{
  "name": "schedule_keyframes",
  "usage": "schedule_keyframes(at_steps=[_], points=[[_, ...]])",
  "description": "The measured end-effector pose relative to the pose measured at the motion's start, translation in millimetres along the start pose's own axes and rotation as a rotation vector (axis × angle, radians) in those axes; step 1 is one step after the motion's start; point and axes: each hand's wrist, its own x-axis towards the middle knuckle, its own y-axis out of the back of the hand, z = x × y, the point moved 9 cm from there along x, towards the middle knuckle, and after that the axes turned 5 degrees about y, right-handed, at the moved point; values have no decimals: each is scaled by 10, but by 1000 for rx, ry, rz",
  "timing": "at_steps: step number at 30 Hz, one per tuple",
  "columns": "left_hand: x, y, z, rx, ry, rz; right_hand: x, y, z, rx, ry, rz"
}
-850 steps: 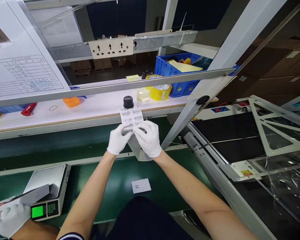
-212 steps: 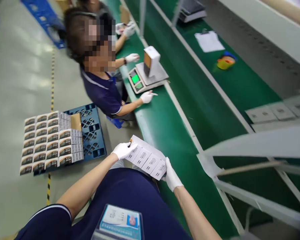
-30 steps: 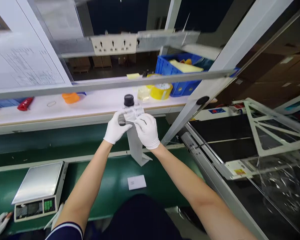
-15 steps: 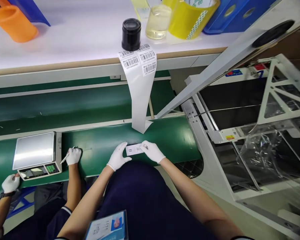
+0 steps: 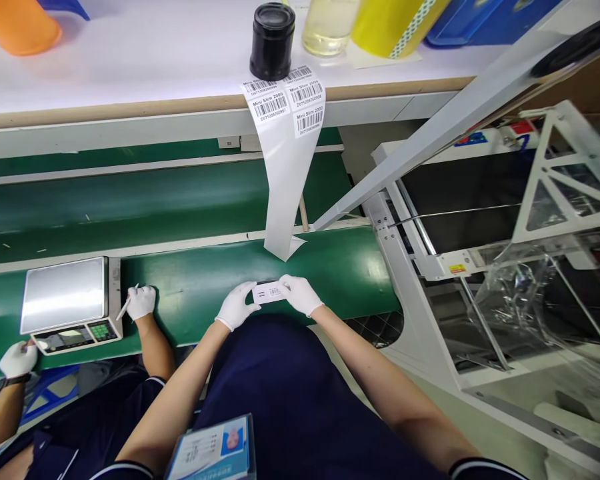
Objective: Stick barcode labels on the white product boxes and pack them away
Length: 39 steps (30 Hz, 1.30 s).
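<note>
A small white box (image 5: pixel 267 293) with a barcode on its face and a dark far edge is held low over the green belt (image 5: pixel 195 293), just in front of my body. My left hand (image 5: pixel 236 305), in a white glove, grips its left end between thumb and fingers. At the other end, my white-gloved right hand (image 5: pixel 300 295) pinches the box near the barcode and covers that corner. Beyond my hands hangs a strip of barcode labels (image 5: pixel 287 180), its lower end folded on the belt. A black cylinder (image 5: pixel 273 41) holds the strip's top on the shelf.
To the left, a co-worker's gloved hands flank a weighing scale (image 5: pixel 65 297); one holds a white pen-like stick (image 5: pixel 128 301). Yellow tape (image 5: pixel 395 27), a jar of pale liquid (image 5: pixel 330 27) and an orange cup (image 5: pixel 20 27) stand on the shelf (image 5: pixel 145 60). A white-framed machine (image 5: pixel 445 267) is at right.
My left hand has closed from spread fingers onto the box's left end. My right hand keeps its pinch. The view has shifted slightly, and the co-worker's hands stay by the scale.
</note>
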Motion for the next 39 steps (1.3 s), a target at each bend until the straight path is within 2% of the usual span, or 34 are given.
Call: schedule_keyframes(at_steps=[16, 23, 27, 29, 31, 34, 36, 39], points=[[1, -5, 5, 21, 7, 14, -4, 7, -61, -106, -30, -27], [5, 12, 44, 31, 6, 4, -44, -6, -155, -348, -74, -59], [2, 25, 85, 63, 27, -15, -40, 118, -192, -496, -171, 40], [6, 31, 111, 82, 24, -26, 48, 127, -328, -530, -114, 127], [22, 41, 151, 94, 3, -35, 178, 38, -505, -547, 5, 168], [60, 71, 201, 117, -11, -40, 341, -171, -659, -552, 182, 107], [61, 87, 220, 139, 6, -41, 371, -170, -541, -542, 169, 69], [-45, 61, 249, 172, 22, -53, 266, 118, -40, -465, -84, 95]])
